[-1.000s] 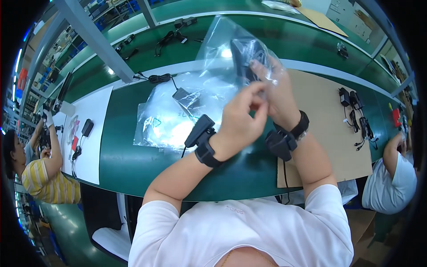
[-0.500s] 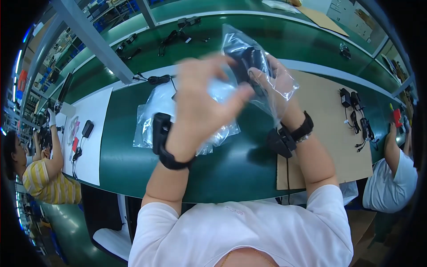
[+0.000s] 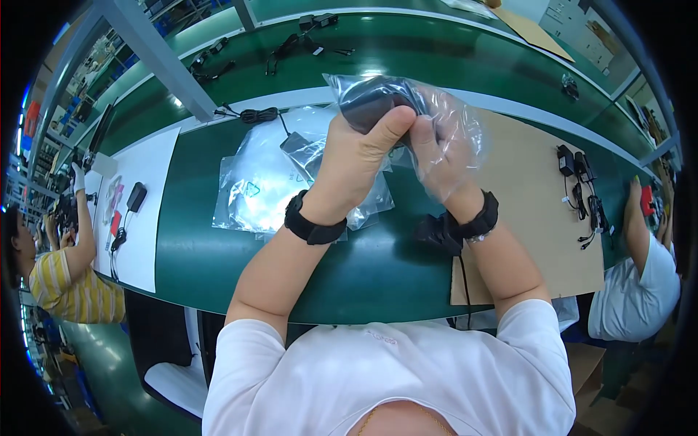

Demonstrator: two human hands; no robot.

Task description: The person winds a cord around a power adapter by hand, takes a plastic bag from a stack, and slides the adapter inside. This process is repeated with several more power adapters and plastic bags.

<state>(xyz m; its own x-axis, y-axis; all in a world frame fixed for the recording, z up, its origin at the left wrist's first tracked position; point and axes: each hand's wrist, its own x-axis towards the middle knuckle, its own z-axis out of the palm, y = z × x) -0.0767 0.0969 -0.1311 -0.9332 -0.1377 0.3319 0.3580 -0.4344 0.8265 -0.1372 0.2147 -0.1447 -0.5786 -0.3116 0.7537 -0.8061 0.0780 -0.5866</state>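
- Above the green tabletop (image 3: 218,276), a clear bag (image 3: 443,127) is held up in both hands, with a dark object (image 3: 374,105) inside it; what the object is cannot be told.
- Left hand (image 3: 356,156) is curled round the bag's left side, fingers closed, thumb (image 3: 385,127) pressed across the dark object through the plastic.
- Right hand (image 3: 436,156) sits just beside it, partly veiled by the plastic, fingers shut on the bag; the two hands touch.
- Both wrists wear black straps: left strap (image 3: 314,225), right strap (image 3: 480,218), the right one carrying a black block with a cable running down.
- Below the hands, a loose heap of clear bags (image 3: 262,189) lies on the tabletop, with a black adapter (image 3: 294,143) and coiled cable (image 3: 258,115) at its far edge.
- Right of the hands lies a brown cardboard sheet (image 3: 531,218), with black chargers (image 3: 578,174) at its far right.
- At far left a person in a yellow striped shirt (image 3: 58,283) works over a white sheet (image 3: 145,218); at far right is another person in light blue (image 3: 636,291).
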